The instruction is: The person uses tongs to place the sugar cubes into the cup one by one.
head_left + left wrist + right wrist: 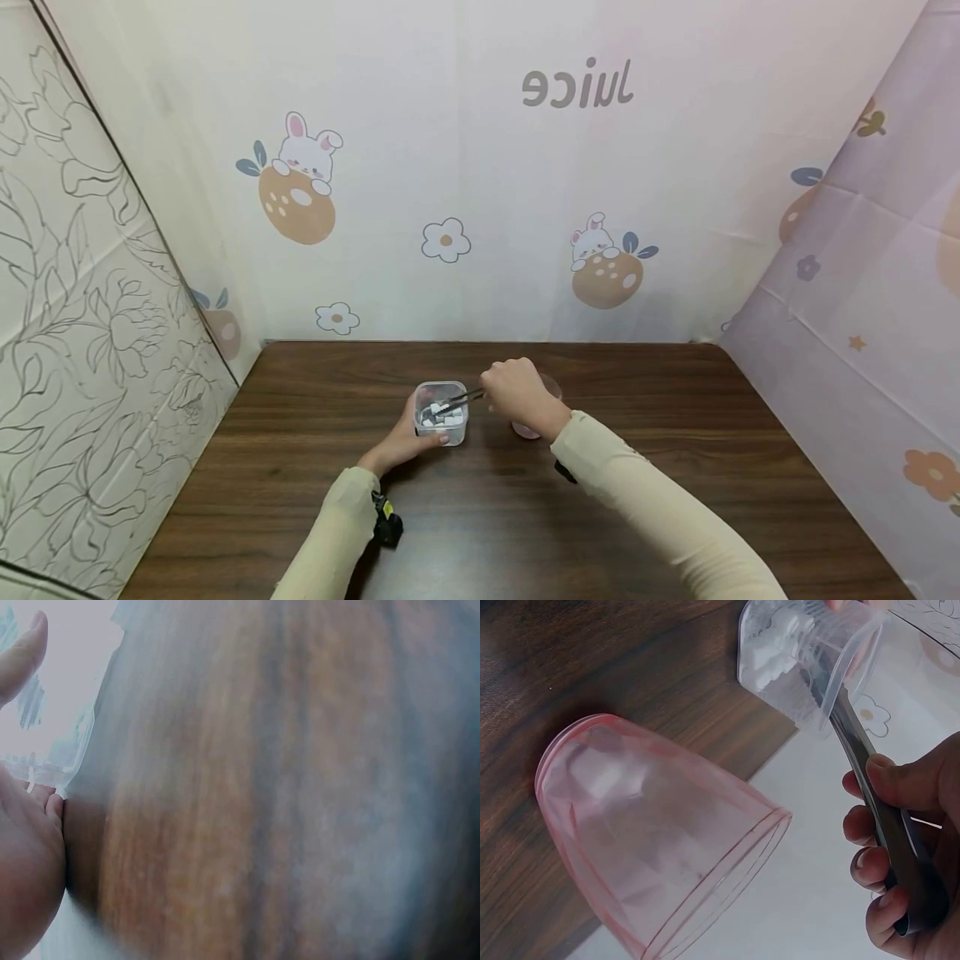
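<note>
My left hand (403, 442) grips a small clear plastic container (460, 435), its thumb along the near side. Several white cubes (452, 419) lie inside the container. In my right hand (520, 390) is a pair of dark metal tongs (855, 739), fingers curled round the handle. The tongs reach over the rim, with their tips down among the cubes. A transparent pink cup (682, 825) stands upright on the table, partly behind the right hand in the head view. Something white (611, 776) shows through near the cup's bottom.
The dark wooden table (480, 517) ends against a white printed curtain (397, 167) at the back. More curtains hang on the left and right sides. A black wrist device (387, 527) sits below the left sleeve.
</note>
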`<state>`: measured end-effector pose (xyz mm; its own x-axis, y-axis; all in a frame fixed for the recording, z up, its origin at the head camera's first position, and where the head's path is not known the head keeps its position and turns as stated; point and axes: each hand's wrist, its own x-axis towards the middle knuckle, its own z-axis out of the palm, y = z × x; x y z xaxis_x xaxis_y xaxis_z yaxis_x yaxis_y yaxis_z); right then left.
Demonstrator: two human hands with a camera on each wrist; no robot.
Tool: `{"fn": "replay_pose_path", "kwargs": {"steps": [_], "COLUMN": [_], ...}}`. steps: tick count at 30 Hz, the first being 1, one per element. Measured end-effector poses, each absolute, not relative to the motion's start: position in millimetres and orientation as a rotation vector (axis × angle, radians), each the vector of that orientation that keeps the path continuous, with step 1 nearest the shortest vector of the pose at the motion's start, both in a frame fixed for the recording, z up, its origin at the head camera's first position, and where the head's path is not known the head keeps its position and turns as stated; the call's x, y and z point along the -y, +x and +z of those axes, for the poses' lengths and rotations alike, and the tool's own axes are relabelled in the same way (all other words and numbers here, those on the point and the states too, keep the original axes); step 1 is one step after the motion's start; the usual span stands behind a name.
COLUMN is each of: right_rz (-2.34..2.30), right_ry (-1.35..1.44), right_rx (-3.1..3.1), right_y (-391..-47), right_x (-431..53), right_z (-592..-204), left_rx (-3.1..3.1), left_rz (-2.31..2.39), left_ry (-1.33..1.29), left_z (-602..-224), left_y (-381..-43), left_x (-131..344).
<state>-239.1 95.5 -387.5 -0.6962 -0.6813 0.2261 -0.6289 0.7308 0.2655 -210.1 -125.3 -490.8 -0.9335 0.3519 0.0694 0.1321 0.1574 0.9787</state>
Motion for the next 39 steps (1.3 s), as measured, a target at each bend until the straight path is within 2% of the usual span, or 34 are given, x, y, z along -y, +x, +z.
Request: {"fn": "replay_pose_path", "kwargs": {"steps": [34,39], "right_rz": [-0.410,-0.399], "right_ry": [1.044,1.048], "right_rx": [2.514,2.531], "right_y": [-239,-239], "right_x": [-70,-70], "right_z": [-387,-388], "left_rx": [-2.232,-2.245], "left_rz": [1.867,1.888], "left_ry": [0.433,0.435], "left_z": [-487,-498], "left_y": [-209,-214], "left_x": [127,127]}}
